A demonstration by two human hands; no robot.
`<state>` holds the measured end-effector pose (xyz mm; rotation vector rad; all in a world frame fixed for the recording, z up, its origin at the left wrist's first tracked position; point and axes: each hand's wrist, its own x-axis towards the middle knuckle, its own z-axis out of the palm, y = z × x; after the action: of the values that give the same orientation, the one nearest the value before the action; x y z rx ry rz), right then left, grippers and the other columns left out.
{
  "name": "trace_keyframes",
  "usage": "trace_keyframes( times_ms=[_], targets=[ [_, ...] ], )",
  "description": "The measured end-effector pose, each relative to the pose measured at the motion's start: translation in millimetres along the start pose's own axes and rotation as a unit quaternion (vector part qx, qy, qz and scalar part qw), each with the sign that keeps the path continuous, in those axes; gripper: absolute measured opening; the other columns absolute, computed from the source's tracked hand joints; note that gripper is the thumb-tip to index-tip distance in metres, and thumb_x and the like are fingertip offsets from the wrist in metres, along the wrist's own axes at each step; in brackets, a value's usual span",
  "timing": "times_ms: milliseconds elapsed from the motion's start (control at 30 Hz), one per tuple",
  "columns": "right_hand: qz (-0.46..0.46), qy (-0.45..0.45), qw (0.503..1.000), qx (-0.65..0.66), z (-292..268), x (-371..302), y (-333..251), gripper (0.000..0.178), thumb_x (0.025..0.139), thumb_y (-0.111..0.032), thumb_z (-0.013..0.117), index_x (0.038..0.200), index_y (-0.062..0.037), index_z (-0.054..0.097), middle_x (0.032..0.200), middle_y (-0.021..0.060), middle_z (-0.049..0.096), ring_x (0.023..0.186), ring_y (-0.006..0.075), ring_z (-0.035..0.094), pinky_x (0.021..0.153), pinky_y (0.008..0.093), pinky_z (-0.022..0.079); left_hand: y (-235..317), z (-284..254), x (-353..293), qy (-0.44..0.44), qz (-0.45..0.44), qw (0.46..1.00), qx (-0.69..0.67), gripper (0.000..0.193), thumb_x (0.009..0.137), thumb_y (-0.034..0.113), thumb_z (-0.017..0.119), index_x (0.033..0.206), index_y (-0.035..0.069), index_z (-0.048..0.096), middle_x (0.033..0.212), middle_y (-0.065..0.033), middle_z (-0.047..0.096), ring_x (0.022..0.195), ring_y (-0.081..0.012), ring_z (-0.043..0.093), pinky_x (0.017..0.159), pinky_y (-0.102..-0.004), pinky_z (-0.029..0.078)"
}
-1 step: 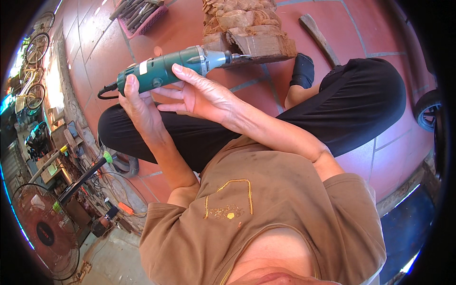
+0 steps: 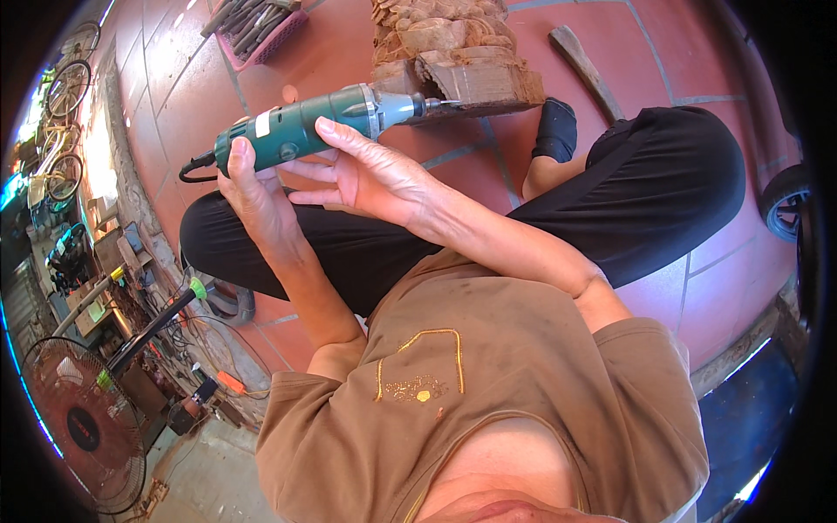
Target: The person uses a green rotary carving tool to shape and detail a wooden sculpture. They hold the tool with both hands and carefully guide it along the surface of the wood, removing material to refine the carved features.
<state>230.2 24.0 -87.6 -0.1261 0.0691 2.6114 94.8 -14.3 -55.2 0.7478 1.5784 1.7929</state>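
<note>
A green electric die grinder (image 2: 301, 129) lies across both hands, its grey nose and thin metal bit (image 2: 440, 103) aimed right. My left hand (image 2: 261, 196) grips the rear end by the cord, thumb on the near side and fingers mostly hidden behind. My right hand (image 2: 379, 179) holds the body nearer the front, with its thumb on the casing. Some right fingers stretch left below the tool; the index finger is hidden. Just beyond the bit stands a rough carved wooden block (image 2: 475, 91), and the bit's tip overlaps its lower edge in view; I cannot tell whether they touch.
A pink basket (image 2: 261, 54) of chisel-like tools sits at the far left on red tiles. A wooden stick (image 2: 586, 74) lies right of the block, near my foot (image 2: 555, 131). Left are a fan (image 2: 83, 427) and clutter; a wheel (image 2: 785, 205) stands right.
</note>
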Motion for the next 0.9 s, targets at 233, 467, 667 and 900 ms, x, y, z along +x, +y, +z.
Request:
trace_keyframes(
  times_ms=[233,467,667,900],
  targets=[
    [-0.003,-0.005,1.000,-0.011,-4,5,-4,0.041,0.090,-0.029,0.067,0.125,-0.0141,0.051,0.128,0.0088,0.056,0.125,0.0293,0.050,0.100,0.0546,0.043,-3,1,3,-0.005,0.007,1.000,-0.007,0.039,0.088,0.029,0.062,0.108,-0.004,0.057,0.102,-0.0153,0.065,0.092,-0.0204,0.063,0.086,-0.0327,0.049],
    [-0.006,0.004,1.000,-0.022,-4,8,-6,0.045,0.090,-0.030,0.067,0.128,-0.0144,0.050,0.127,0.0088,0.055,0.121,0.0301,0.053,0.098,0.0536,0.045,-4,2,5,-0.002,0.013,1.000,-0.005,0.037,0.089,0.029,0.061,0.108,-0.003,0.057,0.101,-0.0149,0.065,0.092,-0.0199,0.063,0.086,-0.0319,0.048],
    [-0.010,0.009,0.999,-0.039,-2,9,-8,0.046,0.089,-0.031,0.068,0.128,-0.0143,0.050,0.126,0.0087,0.056,0.119,0.0300,0.055,0.095,0.0526,0.048,-5,2,5,-0.006,0.020,1.000,-0.006,0.037,0.090,0.030,0.060,0.106,-0.004,0.058,0.099,-0.0141,0.065,0.090,-0.0190,0.064,0.083,-0.0302,0.049],
    [-0.006,0.005,0.999,-0.042,-4,11,-12,0.048,0.087,-0.032,0.069,0.128,-0.0140,0.051,0.125,0.0100,0.058,0.119,0.0299,0.055,0.095,0.0524,0.048,-8,0,8,-0.019,0.026,0.999,-0.008,0.037,0.091,0.031,0.060,0.103,-0.004,0.059,0.096,-0.0123,0.065,0.086,-0.0176,0.063,0.079,-0.0291,0.050]
  ],
)
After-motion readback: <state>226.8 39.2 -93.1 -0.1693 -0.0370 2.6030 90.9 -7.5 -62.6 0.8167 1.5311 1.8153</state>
